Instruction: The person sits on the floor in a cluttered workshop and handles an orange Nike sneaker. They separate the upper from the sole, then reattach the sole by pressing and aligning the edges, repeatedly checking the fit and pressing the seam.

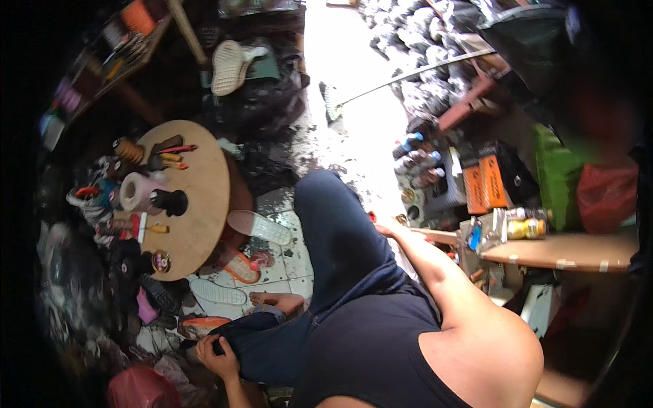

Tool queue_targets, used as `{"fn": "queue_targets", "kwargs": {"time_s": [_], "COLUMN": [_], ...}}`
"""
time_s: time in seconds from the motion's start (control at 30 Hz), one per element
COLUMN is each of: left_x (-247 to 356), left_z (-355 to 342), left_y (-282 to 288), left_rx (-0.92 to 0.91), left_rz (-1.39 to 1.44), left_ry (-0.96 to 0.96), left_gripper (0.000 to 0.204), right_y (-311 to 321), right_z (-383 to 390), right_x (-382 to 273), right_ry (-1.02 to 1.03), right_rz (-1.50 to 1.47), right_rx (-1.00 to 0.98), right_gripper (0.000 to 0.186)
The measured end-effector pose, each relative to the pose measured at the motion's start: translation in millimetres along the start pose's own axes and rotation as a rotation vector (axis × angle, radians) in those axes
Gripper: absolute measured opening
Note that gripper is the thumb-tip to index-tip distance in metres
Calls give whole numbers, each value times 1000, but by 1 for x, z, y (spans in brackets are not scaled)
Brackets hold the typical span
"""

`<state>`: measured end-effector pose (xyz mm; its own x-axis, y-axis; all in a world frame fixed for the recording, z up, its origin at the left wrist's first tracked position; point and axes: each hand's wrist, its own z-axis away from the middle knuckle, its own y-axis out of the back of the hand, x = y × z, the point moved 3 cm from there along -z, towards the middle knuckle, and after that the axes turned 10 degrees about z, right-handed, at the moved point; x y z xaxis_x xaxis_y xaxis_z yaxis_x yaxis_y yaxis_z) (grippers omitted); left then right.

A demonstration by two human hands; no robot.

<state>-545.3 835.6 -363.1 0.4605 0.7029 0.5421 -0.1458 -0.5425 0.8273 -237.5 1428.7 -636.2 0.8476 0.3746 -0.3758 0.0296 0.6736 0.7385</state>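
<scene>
While a person in a dark sleeveless top (367, 347) and blue jeans (340, 224) sits amid footwear parts, a round wooden table (204, 197) stands ahead of the left hand, to its left, bearing a brown spool (128, 150), a black spool (169, 202) and, near its close edge, a small round tin (161, 261) with a multicoloured top whose lettering, if any, is too small to read. Just beyond the left hand's fingers lies an orange-and-white shoe (204, 325), bright orange along its upper with a paler edge, partly hidden by the leg. The left hand (219, 357) is bent at the left leg, fingers curled, a dark patch between thumb and fingers; whether it grips something or only trouser cloth cannot be told. Ahead of it on the tiles lie a whitish ridged sole (218, 292), an orange sole-shaped piece (239, 266) and, farther on, another pale sole (260, 226). At the far side of the raised right knee, the right hand (384, 228) is mostly hidden, a small red item (372, 217) at its fingers, its grip impossible to tell. Right of that hand stands an orange box (484, 183) with dark printed marks, beside a yellow-wrapped bottle (527, 228).
</scene>
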Motion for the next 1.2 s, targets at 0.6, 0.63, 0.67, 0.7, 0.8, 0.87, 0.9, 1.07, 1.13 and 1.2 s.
{"fn": "queue_targets", "kwargs": {"time_s": [0.6, 0.63, 0.67, 0.7, 0.8, 0.87, 0.9, 1.07, 1.13, 1.2], "left_x": [-23, -24, -24, -24, -23, -25, -25, -22, -20, -13], "left_z": [14, 15, 15, 16, 16, 16, 16, 15, 15, 13], "left_y": [-2, -3, -4, -5, -7, -7, -7, -4, -4, -3], "left_rx": [4, -1, -8, 0, 0, -20, -19, -17, -19, 26], "left_rz": [-64, -53, -42, -60, -101, -110, -116, -123, -73, -35], "left_ry": [14, 15, 18, 4, -1, 56, 48, -23, 20, -33], "left_gripper": [29, 30, 30, 31, 35, 37, 37, 36, 33, 26], "right_y": [311, 316, 319, 316, 301, 295, 294, 286, 281, 276], "right_z": [216, 224, 231, 238, 247, 251, 252, 244, 235, 225], "right_x": [-13, -5, 3, 11, 36, 54, 64, 121, 148, 168], "right_ry": [-523, -572, -631, -647, -691, -698, -734, -857, -894, -832], "right_rz": [485, 449, 423, 410, 436, 398, 404, 379, 343, 484], "right_rx": [394, 352, 318, 318, 279, 322, 301, 326, 237, 231], "right_gripper": [63, 65, 67, 70, 71, 70, 70, 76, 91, 104]}}
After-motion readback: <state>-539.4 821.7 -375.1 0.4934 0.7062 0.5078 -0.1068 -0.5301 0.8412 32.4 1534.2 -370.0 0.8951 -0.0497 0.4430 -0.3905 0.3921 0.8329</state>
